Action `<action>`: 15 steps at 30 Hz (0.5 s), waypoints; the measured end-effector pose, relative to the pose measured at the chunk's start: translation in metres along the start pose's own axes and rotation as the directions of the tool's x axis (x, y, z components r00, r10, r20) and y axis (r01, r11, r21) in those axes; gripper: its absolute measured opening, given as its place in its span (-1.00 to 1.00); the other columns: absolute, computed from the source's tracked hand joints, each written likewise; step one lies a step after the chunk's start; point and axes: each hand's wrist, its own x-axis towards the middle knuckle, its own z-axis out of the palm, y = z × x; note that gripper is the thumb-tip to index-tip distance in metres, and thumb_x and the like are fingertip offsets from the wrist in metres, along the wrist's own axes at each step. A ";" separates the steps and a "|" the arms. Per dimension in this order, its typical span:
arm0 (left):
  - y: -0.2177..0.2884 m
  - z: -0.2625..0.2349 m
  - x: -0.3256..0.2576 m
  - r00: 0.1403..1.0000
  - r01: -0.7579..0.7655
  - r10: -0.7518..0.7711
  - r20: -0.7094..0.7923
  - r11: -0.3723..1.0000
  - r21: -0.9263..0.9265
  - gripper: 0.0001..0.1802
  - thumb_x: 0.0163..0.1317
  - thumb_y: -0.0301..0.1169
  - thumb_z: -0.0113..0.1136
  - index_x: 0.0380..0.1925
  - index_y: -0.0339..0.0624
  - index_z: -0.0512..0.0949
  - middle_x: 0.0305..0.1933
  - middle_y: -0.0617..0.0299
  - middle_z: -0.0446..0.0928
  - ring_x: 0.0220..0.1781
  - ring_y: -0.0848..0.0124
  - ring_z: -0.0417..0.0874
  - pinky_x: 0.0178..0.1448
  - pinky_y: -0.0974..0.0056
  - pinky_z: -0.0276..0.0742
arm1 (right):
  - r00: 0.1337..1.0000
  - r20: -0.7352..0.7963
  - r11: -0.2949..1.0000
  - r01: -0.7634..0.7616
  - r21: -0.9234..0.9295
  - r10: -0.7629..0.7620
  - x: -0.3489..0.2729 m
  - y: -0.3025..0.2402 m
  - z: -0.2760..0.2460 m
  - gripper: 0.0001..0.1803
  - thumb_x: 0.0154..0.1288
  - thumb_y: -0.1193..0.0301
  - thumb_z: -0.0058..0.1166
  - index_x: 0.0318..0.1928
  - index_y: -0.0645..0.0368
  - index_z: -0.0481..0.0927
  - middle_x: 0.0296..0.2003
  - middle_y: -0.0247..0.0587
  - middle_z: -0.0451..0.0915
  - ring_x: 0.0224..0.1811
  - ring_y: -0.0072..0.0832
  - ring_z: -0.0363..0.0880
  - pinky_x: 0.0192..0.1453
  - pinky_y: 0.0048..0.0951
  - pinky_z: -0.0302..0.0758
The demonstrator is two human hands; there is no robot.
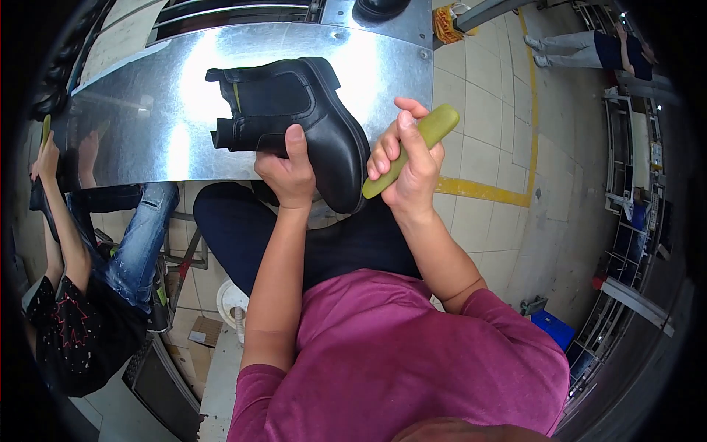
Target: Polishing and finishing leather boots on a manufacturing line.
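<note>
A black ankle boot (324, 121) with elastic side panels lies on its side, its toe pointing toward me and its opening to the left. My left hand (289, 171) grips it by the near edge, thumb on the upper and the other fingers hidden beneath. In my right hand (409, 158) is a smooth yellow-green bar (434, 127), rounded at both ends. Its lower tip is close to the boot's toe by the sole edge; whether they touch I cannot tell. The boot is over the near part of a shiny metal table (147, 132).
Beside me at the left sits a co-worker (85, 324) holding a similar green bar and something dark. Another dark shoe (381, 7) rests at the table's far edge. Over to the right, a person (600, 53) stands near racks (626, 169). A blue box (552, 329) is on the floor.
</note>
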 end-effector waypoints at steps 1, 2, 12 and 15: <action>0.000 0.000 0.000 1.000 -0.015 0.015 0.002 1.000 0.012 -0.61 0.44 -0.21 0.25 -0.12 -0.42 0.68 -0.18 -0.03 0.74 -0.15 0.14 0.76 -0.02 0.17 0.60 | 1.000 -0.018 1.000 0.022 -0.010 -0.023 0.002 0.003 0.002 -0.68 0.59 0.27 0.07 0.18 0.16 0.42 -0.55 -0.35 0.32 -0.66 -0.59 0.33 -0.64 -0.51 0.38; -0.001 -0.001 0.000 1.000 -0.030 0.030 0.004 0.999 0.024 -0.62 0.43 -0.20 0.26 -0.13 -0.41 0.68 -0.21 -0.02 0.74 -0.17 0.14 0.76 -0.03 0.17 0.60 | 1.000 -0.017 1.000 0.014 -0.014 -0.015 0.004 0.005 0.005 -0.68 0.59 0.27 0.07 0.18 0.16 0.42 -0.55 -0.35 0.32 -0.66 -0.59 0.33 -0.64 -0.51 0.38; 0.001 0.003 -0.001 0.999 -0.037 0.037 -0.029 0.999 0.012 -0.65 0.41 -0.22 0.28 -0.17 -0.38 0.67 -0.27 0.01 0.72 -0.23 0.15 0.75 -0.08 0.19 0.60 | 0.952 -0.080 0.916 0.260 -0.306 -0.297 0.032 0.015 0.031 -0.74 0.47 0.38 0.24 -0.03 0.20 0.45 -0.56 -0.43 0.39 -0.69 -0.69 0.30 -0.68 -0.54 0.28; -0.002 0.004 -0.004 1.000 -0.027 0.027 0.012 0.999 0.026 -0.63 0.41 -0.21 0.28 -0.14 -0.40 0.67 -0.22 -0.01 0.74 -0.19 0.16 0.76 -0.04 0.18 0.61 | 0.867 -0.022 0.786 0.440 -0.435 -0.498 0.046 0.011 0.043 -0.79 0.42 0.40 0.29 -0.10 0.17 0.52 -0.51 -0.49 0.43 -0.56 -0.77 0.30 -0.49 -0.62 0.26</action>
